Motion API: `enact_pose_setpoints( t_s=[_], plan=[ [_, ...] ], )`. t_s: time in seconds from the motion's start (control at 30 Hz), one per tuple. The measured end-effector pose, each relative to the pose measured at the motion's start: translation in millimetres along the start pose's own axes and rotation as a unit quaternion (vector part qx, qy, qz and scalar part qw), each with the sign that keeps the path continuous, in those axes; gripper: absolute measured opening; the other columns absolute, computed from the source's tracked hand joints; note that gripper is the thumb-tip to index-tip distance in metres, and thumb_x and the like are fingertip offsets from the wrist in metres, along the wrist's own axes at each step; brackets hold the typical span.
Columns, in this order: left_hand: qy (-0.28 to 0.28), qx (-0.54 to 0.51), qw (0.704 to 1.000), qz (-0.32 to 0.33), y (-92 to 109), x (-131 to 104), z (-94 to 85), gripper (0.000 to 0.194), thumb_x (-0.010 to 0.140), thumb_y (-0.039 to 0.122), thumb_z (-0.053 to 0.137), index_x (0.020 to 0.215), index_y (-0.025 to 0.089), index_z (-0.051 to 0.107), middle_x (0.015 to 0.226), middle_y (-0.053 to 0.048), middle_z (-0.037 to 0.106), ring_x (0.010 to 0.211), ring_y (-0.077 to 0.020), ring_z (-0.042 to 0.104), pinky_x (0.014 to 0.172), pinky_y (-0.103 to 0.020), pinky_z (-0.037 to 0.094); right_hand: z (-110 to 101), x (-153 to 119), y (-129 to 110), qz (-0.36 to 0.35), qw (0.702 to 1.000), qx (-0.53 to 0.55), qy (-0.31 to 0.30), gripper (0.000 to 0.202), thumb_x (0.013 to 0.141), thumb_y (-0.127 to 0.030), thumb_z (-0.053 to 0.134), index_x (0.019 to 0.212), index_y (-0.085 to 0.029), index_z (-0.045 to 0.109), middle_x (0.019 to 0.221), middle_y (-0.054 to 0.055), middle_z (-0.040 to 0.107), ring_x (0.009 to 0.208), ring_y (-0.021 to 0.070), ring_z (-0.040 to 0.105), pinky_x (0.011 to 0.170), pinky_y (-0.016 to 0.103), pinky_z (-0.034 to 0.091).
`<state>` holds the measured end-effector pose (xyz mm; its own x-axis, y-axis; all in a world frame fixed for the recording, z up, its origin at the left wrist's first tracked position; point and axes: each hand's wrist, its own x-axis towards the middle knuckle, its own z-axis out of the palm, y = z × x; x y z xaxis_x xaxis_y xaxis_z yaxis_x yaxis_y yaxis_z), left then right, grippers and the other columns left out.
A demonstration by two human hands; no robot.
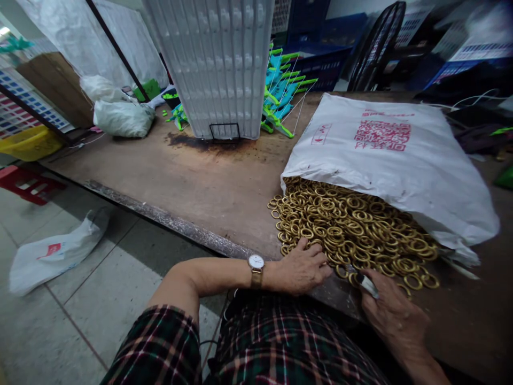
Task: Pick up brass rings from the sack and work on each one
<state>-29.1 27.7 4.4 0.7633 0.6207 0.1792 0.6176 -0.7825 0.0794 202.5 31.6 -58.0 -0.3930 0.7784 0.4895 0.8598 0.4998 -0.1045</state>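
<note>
While the right hand (395,307) gripped a tool (369,286), the left hand (304,269) touched rings (352,227) toward one o'clock, hold unclear; rings seemed stiff, slick, best pinched by rims.

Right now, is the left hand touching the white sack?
Apart. The head view shows brass-coloured rings lying between the left hand and the white sack.

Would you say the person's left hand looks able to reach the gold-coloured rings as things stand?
Most likely yes: the left hand is at the near edge of the rings, which spill from the white bag, and nothing seems to block its way.
</note>
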Motion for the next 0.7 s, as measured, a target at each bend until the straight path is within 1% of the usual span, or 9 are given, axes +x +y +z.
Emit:
enact_pose_setpoints(
  t_s=[0.17, 0.3, 0.47, 0.6, 0.7],
  plan=[
    [0.0, -0.004, 1.0, -0.002, 0.4, 0.6, -0.5, 0.019, 0.083, 0.018, 0.04, 0.089, 0.011, 0.056, 0.093, -0.012, 0.052, 0.095, -0.026, 0.042, 0.084, -0.045, 0.03, -1.6, 0.7, -0.4, -0.01, 1.0, -0.014, 0.006, 0.026, 0.08, -0.021, 0.042, 0.103, -0.017, 0.055, 0.09, 0.007, 0.066, 0.073, 0.0181, 0.062, 0.056, 0.025, 0.044],
    [0.002, -0.007, 1.0, -0.001, 0.3, 0.8, 1.6, 0.019, 0.083, 0.019, 0.039, 0.088, 0.011, 0.056, 0.092, -0.011, 0.052, 0.095, -0.0262, 0.043, 0.084, -0.045, 0.03, -3.8, 2.7, -1.2, -0.013, 1.0, -0.027, 0.003, 0.025, 0.081, -0.021, 0.041, 0.102, -0.018, 0.055, 0.089, 0.006, 0.067, 0.068, 0.0166, 0.063, 0.052, 0.024, 0.044],
    [0.009, -0.001, 1.0, 0.002, -0.6, 0.3, 2.4, 0.019, 0.083, 0.019, 0.04, 0.089, 0.011, 0.056, 0.091, -0.011, 0.052, 0.095, -0.0267, 0.043, 0.084, -0.046, 0.031, -5.9, 5.5, -4.0, -0.016, 0.999, -0.037, 0.013, 0.025, 0.079, -0.019, 0.042, 0.101, -0.019, 0.055, 0.088, 0.007, 0.067, 0.065, 0.0171, 0.063, 0.048, 0.024, 0.043],
    [0.01, 0.002, 1.0, 0.005, -1.7, 0.6, 1.8, 0.017, 0.082, 0.019, 0.042, 0.089, 0.012, 0.056, 0.092, -0.011, 0.053, 0.097, -0.0267, 0.044, 0.083, -0.047, 0.031, -4.3, 4.1, -3.3, 0.005, 1.0, -0.031, 0.003, 0.029, 0.077, -0.018, 0.043, 0.104, -0.021, 0.055, 0.09, 0.006, 0.067, 0.065, 0.018, 0.063, 0.049, 0.026, 0.043],
    [0.011, -0.002, 1.0, 0.01, -3.3, 1.2, 1.5, 0.016, 0.081, 0.02, 0.044, 0.088, 0.012, 0.055, 0.09, -0.01, 0.053, 0.095, -0.0263, 0.044, 0.083, -0.046, 0.032, -3.2, 2.7, -1.5, -0.004, 1.0, -0.023, 0.0, 0.029, 0.079, -0.02, 0.043, 0.105, -0.021, 0.054, 0.09, 0.006, 0.067, 0.068, 0.0183, 0.063, 0.05, 0.025, 0.045]
  ],
)
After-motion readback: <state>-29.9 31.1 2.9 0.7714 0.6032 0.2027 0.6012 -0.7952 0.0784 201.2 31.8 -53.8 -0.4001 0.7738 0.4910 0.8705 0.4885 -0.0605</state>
